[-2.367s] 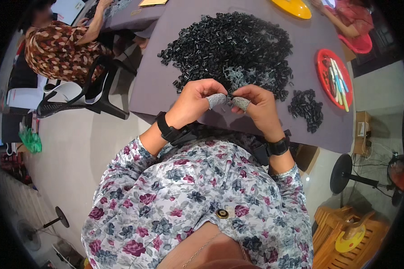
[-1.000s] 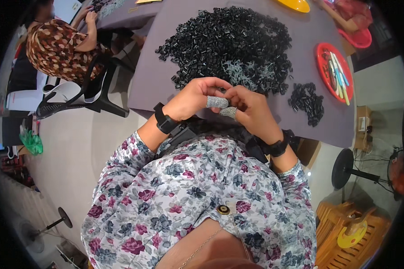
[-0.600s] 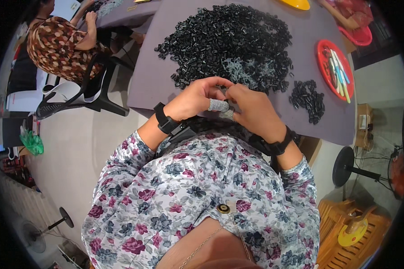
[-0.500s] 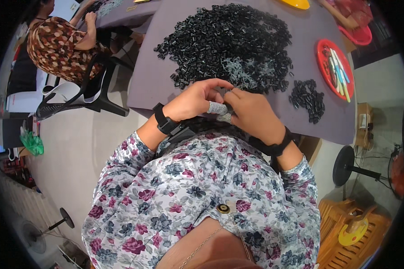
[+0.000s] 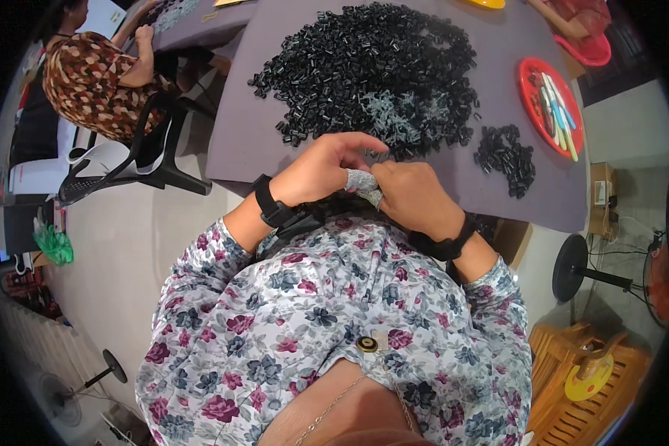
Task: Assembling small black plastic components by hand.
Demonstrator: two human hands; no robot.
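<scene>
My left hand (image 5: pixel 321 169) and my right hand (image 5: pixel 415 192) meet at the table's near edge, thumbs together. Pale grey wraps (image 5: pixel 360 181) cover both thumbs. The left index finger reaches out over the other hand while its thumb presses inward; the right fingers are curled in a pinch. What they grip is too small and hidden to name. Just beyond my fingers spreads a large heap of small black plastic pieces (image 5: pixel 364 63). Thin grey bits (image 5: pixel 394 115) lie on its near side. To the right is a smaller pile of black pieces (image 5: pixel 505 160).
A red plate (image 5: pixel 531 85) with several knife-like tools (image 5: pixel 557 111) rests on the table's right side. The grey tablecloth (image 5: pixel 234 141) hangs over the edge. A person (image 5: pixel 97 82) sits beside a black chair (image 5: pixel 137 160) at left; another person's arm (image 5: pixel 561 22) shows far right.
The view has shifted slightly, so the table's contents sit a little higher and further left. My hands remain together; the right fingers and thumb have drawn closer to the left thumb.
</scene>
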